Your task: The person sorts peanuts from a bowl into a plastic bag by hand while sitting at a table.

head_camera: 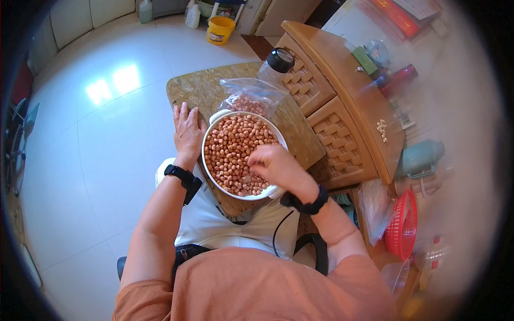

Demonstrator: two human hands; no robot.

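Before me a round white two-handled pot (205, 170) stands on a small wooden table, filled with reddish-brown shelled peanuts (231, 148). My left hand (188, 128) rests on the tabletop beside the pot's left side, fingers apart and holding nothing. Over the right part of the peanuts is my right hand (277, 164), its fingertips drawn together and slightly blurred. Whether a peanut is between those fingers cannot be made out. Just behind the pot lies a clear zip bag (257, 94) with more peanuts in it.
The wooden tabletop (192, 90) also bears a clear jar with a black lid (279, 64). Against its right side stands a cabinet (341, 140) with woven-pattern doors; several pale kernels (381, 130) lie on top. A red plastic basket (401, 224) is at right, a yellow bucket (221, 30) on the floor beyond.
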